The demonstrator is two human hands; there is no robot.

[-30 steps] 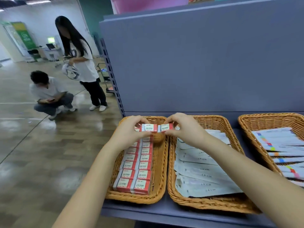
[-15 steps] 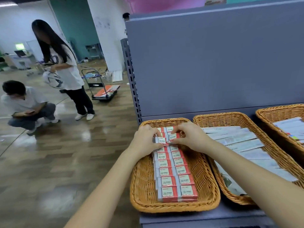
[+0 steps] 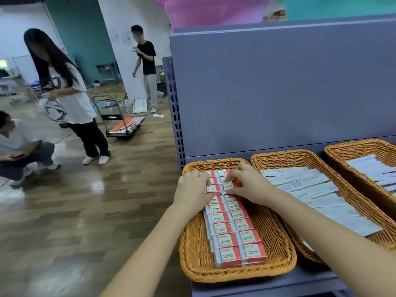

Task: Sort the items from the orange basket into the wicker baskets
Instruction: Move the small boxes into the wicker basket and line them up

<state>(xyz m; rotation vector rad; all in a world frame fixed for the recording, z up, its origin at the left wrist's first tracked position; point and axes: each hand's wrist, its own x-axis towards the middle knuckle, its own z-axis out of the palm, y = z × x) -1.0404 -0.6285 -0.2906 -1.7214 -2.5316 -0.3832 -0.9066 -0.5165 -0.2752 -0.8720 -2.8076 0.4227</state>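
A shop: perforated gondola shelving [image 3: 174, 116] holds wicker baskets [image 3: 192, 243] of boxed stock.

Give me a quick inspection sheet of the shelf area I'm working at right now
Surface: grey shelf holding three wicker baskets.
Job's things: left basket holds two rows of red boxes; middle basket and right basket hold flat white packets. Orange basket not in view.
Clutter: nothing seen on the shelf.
Hands: left hand pinches one red box; right hand pinches the neighbouring box, both at the rows' far end.
Cables: white lead and power strip on the floor.
Surroundings: three people and a flat trolley on the wooden floor.
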